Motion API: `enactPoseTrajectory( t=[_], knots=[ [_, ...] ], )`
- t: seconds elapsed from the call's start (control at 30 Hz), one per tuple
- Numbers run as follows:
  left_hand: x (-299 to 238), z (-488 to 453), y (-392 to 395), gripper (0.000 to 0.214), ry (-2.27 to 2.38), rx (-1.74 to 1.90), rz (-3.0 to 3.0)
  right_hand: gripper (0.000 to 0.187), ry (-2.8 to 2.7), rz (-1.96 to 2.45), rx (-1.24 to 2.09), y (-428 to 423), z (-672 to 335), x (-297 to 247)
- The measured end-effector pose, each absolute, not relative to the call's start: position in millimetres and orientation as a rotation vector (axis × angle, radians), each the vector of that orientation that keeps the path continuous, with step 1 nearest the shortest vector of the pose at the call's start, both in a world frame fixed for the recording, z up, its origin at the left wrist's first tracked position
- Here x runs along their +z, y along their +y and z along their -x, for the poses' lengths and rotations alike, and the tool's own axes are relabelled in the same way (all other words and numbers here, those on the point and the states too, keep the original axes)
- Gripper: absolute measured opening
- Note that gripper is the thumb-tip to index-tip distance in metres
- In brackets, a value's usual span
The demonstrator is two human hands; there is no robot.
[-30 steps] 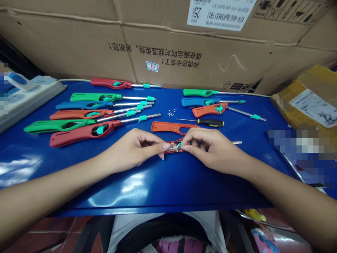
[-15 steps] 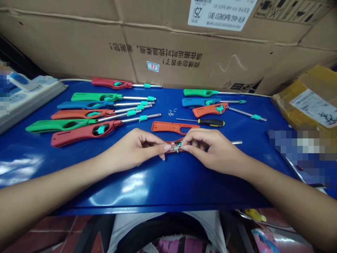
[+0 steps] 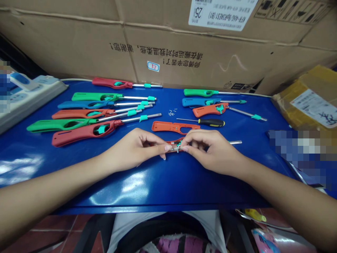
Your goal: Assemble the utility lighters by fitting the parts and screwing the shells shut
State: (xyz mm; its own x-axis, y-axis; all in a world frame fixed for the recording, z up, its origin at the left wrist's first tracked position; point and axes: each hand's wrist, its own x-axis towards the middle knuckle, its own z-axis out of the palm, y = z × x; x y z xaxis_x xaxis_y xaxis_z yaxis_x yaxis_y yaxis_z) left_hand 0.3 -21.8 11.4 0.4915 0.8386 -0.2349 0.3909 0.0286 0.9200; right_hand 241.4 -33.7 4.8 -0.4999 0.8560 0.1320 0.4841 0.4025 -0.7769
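Observation:
An opened orange gas lighter (image 3: 173, 142) lies low over the table in front of me, its inner parts exposed. My left hand (image 3: 149, 149) is closed on its left end, thumb and index finger at a clear part that looks like the fuel tank. Opposite it, my right hand (image 3: 209, 149) pinches near the pale fitting and the teal trigger, fingers bent over the lighter's middle. The lighter's metal tube (image 3: 236, 142) sticks out past my right hand. Just behind lies the loose orange shell half (image 3: 164, 127), partly covered by my right hand.
A black-and-yellow screwdriver (image 3: 210, 122) and several small screws (image 3: 172, 112) lie behind the shell half. Several gas lighters rest at left, including a red one (image 3: 79, 135), and others at right, including a blue one (image 3: 195, 102). A big cardboard box (image 3: 86, 45) stands along the back.
Both hands stay almost in place at the opened lighter. The right fingertips shift very slightly at the pale fitting.

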Motion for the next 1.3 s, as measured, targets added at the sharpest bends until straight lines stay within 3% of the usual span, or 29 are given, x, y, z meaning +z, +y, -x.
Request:
enactPoseTrajectory(
  t=[0.83,1.3],
  knots=[
    [16.6,-1.6,-22.5,0.021,1.12,0.492,-1.555,0.01,-2.163,1.194,0.914,-30.0,-244.0,12.4],
    [8.4,0.0,-21.9,0.019,1.081,0.531,-1.572,0.017,-2.035,1.284,0.993,-33.6,-238.7,5.9]
  ],
)
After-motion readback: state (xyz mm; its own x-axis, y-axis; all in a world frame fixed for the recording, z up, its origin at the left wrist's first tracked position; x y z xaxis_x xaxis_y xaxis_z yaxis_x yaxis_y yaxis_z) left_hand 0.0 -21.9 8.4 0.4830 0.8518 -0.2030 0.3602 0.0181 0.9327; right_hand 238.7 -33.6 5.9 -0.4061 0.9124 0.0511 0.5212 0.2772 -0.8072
